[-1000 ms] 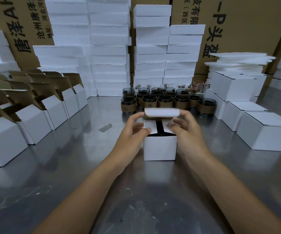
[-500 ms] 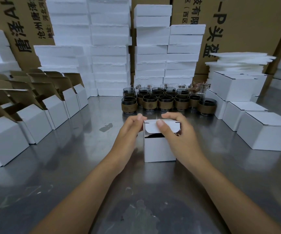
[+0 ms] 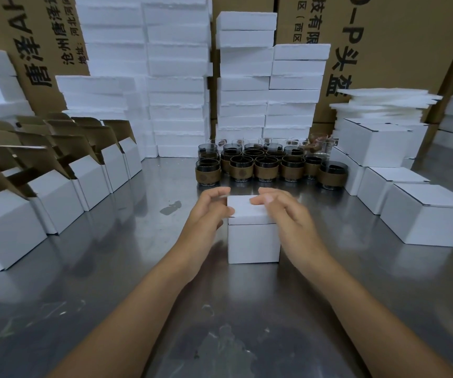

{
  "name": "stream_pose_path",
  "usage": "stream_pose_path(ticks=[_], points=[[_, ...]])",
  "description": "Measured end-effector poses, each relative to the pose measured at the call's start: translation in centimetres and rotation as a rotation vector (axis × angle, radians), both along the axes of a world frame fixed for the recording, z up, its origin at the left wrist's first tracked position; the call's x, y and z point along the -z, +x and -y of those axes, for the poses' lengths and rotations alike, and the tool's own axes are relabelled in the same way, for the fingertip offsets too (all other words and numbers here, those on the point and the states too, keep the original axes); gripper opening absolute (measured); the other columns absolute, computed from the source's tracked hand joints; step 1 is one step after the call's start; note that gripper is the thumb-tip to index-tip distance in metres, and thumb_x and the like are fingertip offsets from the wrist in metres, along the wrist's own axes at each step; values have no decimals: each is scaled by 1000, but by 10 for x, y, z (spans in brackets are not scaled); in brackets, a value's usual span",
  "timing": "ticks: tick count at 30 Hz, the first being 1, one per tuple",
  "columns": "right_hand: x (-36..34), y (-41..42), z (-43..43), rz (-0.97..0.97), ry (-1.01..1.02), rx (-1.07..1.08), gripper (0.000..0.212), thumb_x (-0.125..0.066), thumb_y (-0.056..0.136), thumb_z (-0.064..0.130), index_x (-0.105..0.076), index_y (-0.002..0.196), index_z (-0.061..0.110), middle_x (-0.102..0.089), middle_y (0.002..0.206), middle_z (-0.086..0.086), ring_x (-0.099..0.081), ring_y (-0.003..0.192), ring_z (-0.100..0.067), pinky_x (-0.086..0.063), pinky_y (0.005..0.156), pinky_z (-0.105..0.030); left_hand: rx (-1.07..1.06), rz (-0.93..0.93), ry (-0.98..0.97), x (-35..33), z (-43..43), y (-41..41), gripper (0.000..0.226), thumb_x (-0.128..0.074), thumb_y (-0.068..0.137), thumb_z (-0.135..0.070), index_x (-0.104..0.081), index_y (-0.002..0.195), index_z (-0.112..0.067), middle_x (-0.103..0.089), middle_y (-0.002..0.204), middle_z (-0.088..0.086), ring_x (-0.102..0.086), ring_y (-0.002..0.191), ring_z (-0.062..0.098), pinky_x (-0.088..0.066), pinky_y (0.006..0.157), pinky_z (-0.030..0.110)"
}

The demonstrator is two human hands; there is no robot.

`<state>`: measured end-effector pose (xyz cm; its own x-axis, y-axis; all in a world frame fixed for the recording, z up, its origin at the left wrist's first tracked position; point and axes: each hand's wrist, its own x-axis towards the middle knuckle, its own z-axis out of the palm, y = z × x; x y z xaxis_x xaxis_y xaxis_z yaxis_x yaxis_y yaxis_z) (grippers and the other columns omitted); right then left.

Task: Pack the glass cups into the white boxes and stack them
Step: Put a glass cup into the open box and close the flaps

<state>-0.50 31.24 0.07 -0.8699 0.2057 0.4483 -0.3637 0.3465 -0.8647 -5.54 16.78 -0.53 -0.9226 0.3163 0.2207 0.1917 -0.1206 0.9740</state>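
Observation:
A small white box (image 3: 254, 241) stands on the steel table (image 3: 127, 274) in front of me, its lid folded down flat. My left hand (image 3: 209, 211) holds the box's top left corner, thumb on the lid's front edge and fingers behind. Over the right side comes my right hand (image 3: 288, 216), fingertips pressing on the lid. Whatever is inside the box is hidden. Several glass cups (image 3: 266, 166) with brown sleeves stand in rows just beyond the box.
Open white boxes (image 3: 56, 192) with brown flaps up line the left side. Closed white boxes (image 3: 424, 219) are stacked at the right, under thin foam sheets (image 3: 383, 102). Tall foam block stacks (image 3: 176, 77) and brown cartons (image 3: 397, 36) wall off the back.
The lid stood raised a second ago, with dark contents showing. Both hands folded it forward and down, and it now lies flat with the box closed.

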Motion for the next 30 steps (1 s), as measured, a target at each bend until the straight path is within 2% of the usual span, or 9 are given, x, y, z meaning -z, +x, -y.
stream_pose_path(ticks=[4, 9, 13, 16, 18, 20, 23, 26, 30], points=[[0, -3, -2, -2, -38, -36, 40, -42, 94, 2, -67, 81, 30, -56, 115, 15, -48, 102, 15, -33, 83, -2, -2, -50, -19, 0, 1, -1, 30, -55, 76, -22, -56, 102, -37, -58, 106, -19, -56, 96, -2, -42, 72, 14], [4, -4, -2, -1, 54, 39, 32, -44, 95, 7, -61, 100, 34, -48, 127, 17, -42, 121, 5, -34, 98, -15, 12, -126, -93, 0, 1, 2, 34, -47, 91, -5, -48, 108, -34, -54, 103, -16, -53, 72, -20, -39, 56, 1], [8, 1, 2, -90, 180, 203, 18, -52, 92, 30, -51, 109, 32, -47, 123, 14, -38, 109, 20, -30, 81, 3, 15, -105, -60, 0, 1, 4, 35, -56, 90, -10, -46, 119, -27, -59, 110, -9, -57, 87, -12, -40, 65, 1], [11, 6, 8, -52, 216, 201, 48, -56, 82, 53, -39, 122, 32, -39, 114, 23, -34, 101, 27, -31, 77, 4, 28, -95, -89, 1, 1, 5, 48, -68, 82, -30, -43, 123, -31, -54, 122, -7, -51, 112, 2, -42, 85, 12], [11, 7, 10, 4, 162, 178, 67, -61, 74, 60, -32, 128, 34, -37, 123, 21, -35, 106, 19, -34, 80, -3, 18, -77, -88, 2, 1, 4, 56, -71, 77, -36, -42, 124, -32, -52, 126, -6, -48, 119, 7, -40, 96, 22], [10, 7, 10, 57, 83, 140, 77, -68, 68, 59, -27, 130, 37, -35, 130, 18, -35, 115, 7, -32, 84, -7, 0, -55, -80, 1, 0, 4, 54, -69, 77, -38, -42, 124, -33, -51, 125, -6, -48, 119, 7, -40, 92, 21], [12, 7, 9, 95, 118, 94, 88, -75, 64, 54, -23, 134, 39, -29, 130, 21, -33, 107, 15, -31, 80, -4, -21, -13, -64, 1, 0, 3, 47, -66, 79, -37, -47, 122, -32, -53, 117, -11, -50, 112, 2, -40, 82, 17], [16, 5, 10, 97, 219, 131, 98, -76, 64, 47, -17, 141, 35, -25, 128, 21, -27, 103, 14, -30, 75, -3, -48, 16, -27, 3, 0, 0, 31, -63, 86, -26, -55, 116, -29, -56, 109, -11, -53, 104, -1, -40, 85, 18], [19, 1, 7, 97, 170, 218, 97, -75, 67, 32, -12, 142, 37, -28, 130, 18, -28, 106, 8, -32, 79, -14, -84, 49, 1, 3, 1, -4, 18, -61, 88, -24, -61, 105, -30, -61, 107, -7, -55, 105, 5, -41, 94, 26]])
